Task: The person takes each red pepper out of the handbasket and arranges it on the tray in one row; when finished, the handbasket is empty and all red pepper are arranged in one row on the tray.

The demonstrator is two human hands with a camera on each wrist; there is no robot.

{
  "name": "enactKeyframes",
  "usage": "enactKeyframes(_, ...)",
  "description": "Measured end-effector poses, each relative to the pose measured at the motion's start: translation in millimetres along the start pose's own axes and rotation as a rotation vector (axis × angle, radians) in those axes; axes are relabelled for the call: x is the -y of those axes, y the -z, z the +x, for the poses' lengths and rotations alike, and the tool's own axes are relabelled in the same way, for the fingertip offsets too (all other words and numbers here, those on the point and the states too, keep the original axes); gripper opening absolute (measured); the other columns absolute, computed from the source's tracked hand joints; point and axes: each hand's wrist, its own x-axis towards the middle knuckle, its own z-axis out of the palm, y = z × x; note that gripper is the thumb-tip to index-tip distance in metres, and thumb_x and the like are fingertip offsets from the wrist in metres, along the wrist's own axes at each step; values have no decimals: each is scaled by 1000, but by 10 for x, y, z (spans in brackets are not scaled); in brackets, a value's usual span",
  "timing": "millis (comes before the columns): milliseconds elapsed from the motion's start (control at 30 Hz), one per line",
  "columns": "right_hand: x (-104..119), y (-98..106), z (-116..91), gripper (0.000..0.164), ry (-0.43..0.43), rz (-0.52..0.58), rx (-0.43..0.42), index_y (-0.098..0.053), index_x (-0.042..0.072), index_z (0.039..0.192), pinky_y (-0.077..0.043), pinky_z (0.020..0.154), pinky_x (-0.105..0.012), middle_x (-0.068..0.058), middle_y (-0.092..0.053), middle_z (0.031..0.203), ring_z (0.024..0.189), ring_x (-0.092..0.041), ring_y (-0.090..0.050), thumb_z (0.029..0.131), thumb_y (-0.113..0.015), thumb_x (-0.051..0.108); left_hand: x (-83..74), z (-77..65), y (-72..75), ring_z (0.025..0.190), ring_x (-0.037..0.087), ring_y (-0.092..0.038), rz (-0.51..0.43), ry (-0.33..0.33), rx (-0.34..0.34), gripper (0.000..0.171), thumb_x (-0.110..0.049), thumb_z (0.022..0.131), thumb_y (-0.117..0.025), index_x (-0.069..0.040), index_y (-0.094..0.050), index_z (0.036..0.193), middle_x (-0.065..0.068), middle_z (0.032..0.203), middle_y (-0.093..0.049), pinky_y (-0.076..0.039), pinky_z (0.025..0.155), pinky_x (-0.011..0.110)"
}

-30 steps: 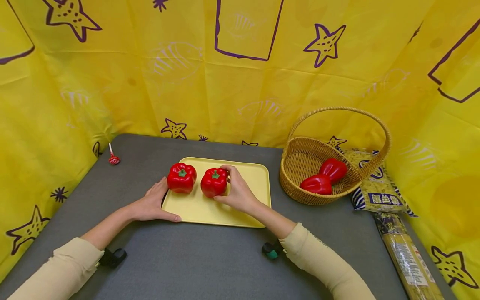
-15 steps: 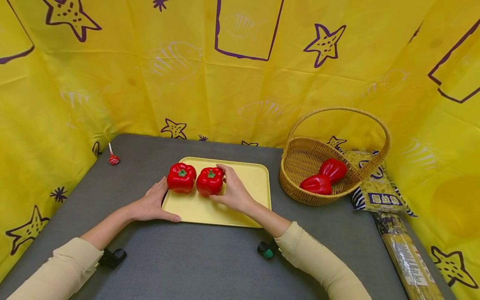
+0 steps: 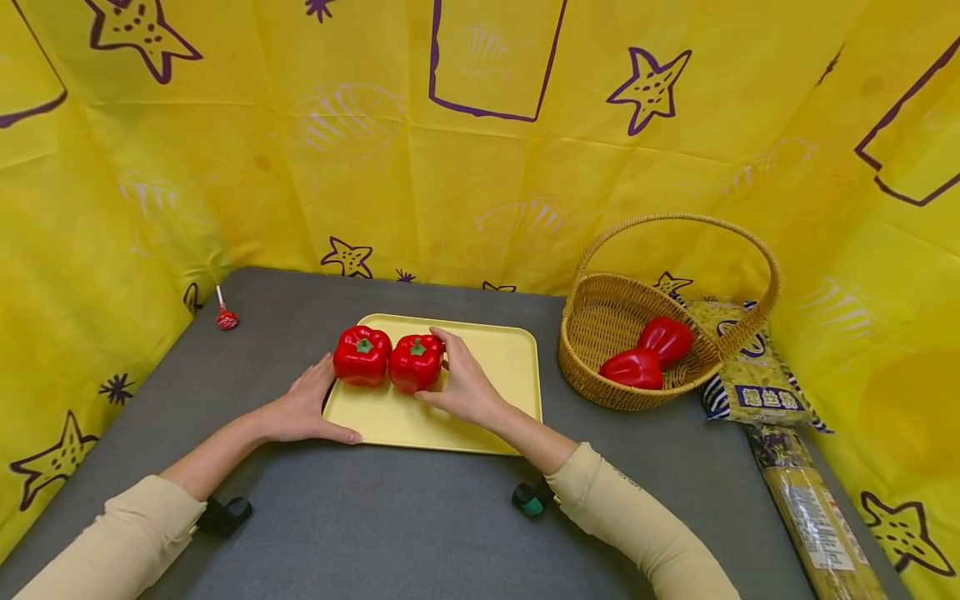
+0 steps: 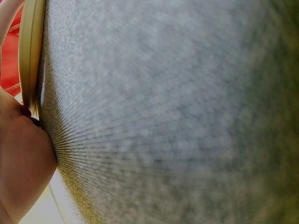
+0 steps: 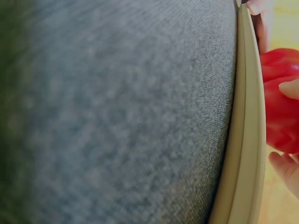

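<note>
Two red bell peppers with green stems stand side by side on the left half of a pale yellow tray (image 3: 495,358). My right hand (image 3: 471,387) holds the right bell pepper (image 3: 416,367) from its right side, thumb toward the front and fingers behind; in the right wrist view that pepper (image 5: 280,116) shows between thumb and fingers, above the tray rim (image 5: 247,130). At the tray's front left corner rests my left hand (image 3: 300,408), its thumb along the front edge and its fingers stretched up the left side, beside the left bell pepper (image 3: 363,357).
A wicker basket (image 3: 600,392) with a tall handle holds two more red peppers (image 3: 633,369) right of the tray. Beyond it lie a printed food bag (image 3: 761,396) and a long clear packet (image 3: 813,508). A red lollipop (image 3: 227,317) lies at the back left.
My right hand has slid its bell pepper left along the tray, right up against the other one. The left hand and the tray have stayed in place.
</note>
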Motion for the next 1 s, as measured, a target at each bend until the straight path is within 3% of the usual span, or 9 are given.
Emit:
enactKeyframes(533, -30, 85, -84, 93, 0, 15, 23, -29, 7, 150, -51, 93, -33, -6, -40, 145, 130, -19, -42, 76, -85, 22, -19, -8, 11, 143, 50, 2, -4, -14, 0, 120, -50, 69, -84, -5, -12, 154, 25, 157, -11, -2, 107, 71)
enactKeyframes(767, -57, 184, -155, 84, 10, 53, 4, -35, 7, 147, -52, 91, -40, -11, -42, 143, 127, -26, -45, 80, -81, 26, -2, -2, 6, 143, 49, 2, -2, -8, 3, 121, -51, 69, -83, -5, -11, 154, 25, 158, -10, -2, 107, 70)
enactKeyframes(1000, -119, 338, -228, 70, 42, 10, -29, -44, 6, 142, -53, 90, -40, -12, -47, 139, 122, -30, -50, 83, -79, 23, 5, 2, -6, 143, 49, 3, -6, -11, 1, 121, -51, 69, -83, -6, -10, 155, 24, 158, -10, -2, 107, 71)
